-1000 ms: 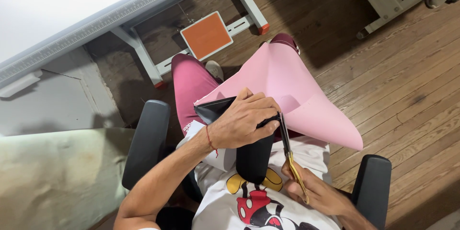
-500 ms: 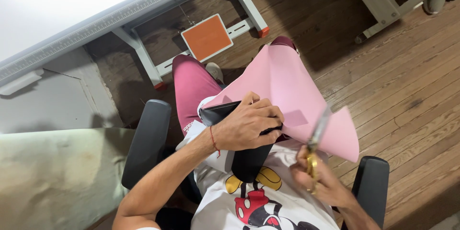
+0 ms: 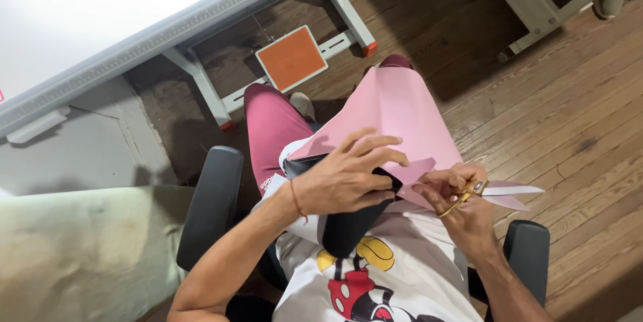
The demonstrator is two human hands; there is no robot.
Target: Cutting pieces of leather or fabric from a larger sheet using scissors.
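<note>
A sheet of pink paper or cloth (image 3: 395, 111) lies over my lap as I sit in a chair. My left hand (image 3: 351, 174) presses down on its near edge, fingers spread over a black piece (image 3: 348, 225) underneath. My right hand (image 3: 459, 205) grips gold-handled scissors (image 3: 499, 190). Their blades point right, level, and sit in the pink sheet's right-hand edge. A narrow pink strip sticks out beside the blades.
A black chair with armrests (image 3: 211, 201) holds me. A white work table (image 3: 100, 7) stands ahead, with an orange foot pedal (image 3: 291, 57) on its frame below. Wooden floorboards (image 3: 562, 114) run to the right. A pale cushion (image 3: 74, 255) is at the left.
The scissors swung from pointing up along the sheet's near edge to lying level, blades to the right, at the sheet's right-hand edge. My left hand's fingers spread wider on the sheet.
</note>
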